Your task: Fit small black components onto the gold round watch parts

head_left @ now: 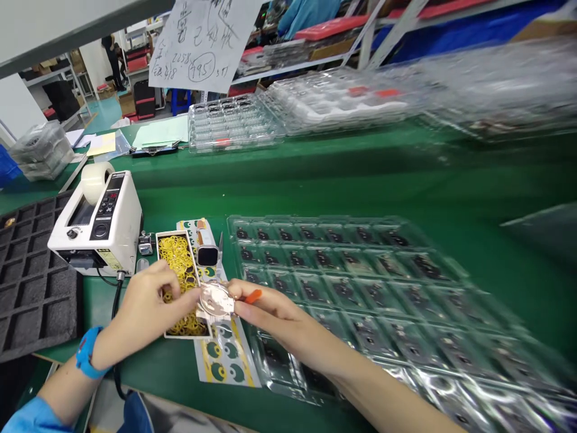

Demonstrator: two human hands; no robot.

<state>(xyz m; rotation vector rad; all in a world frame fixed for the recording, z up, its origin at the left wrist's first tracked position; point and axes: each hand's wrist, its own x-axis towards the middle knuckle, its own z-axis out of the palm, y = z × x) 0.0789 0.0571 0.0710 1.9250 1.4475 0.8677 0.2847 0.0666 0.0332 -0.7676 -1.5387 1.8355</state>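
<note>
A shiny round metal part with a flat tab on its right is held up over the sticker sheet. My right hand pinches its right edge between thumb and fingers. A small orange piece sticks out at those fingers; its kind is unclear. My left hand, fingers curled, has its thumb against the part's left edge; its other fingertips are partly hidden. Under the left hand stands a white open box filled with small yellow-edged rings. The sticker sheet carries dark green and yellow shapes.
A white tape dispenser stands at left beside a black foam tray. On the right lies a large clear blister tray with several dark parts. Tweezers lie behind the hands. More clear trays and a clipboard line the back.
</note>
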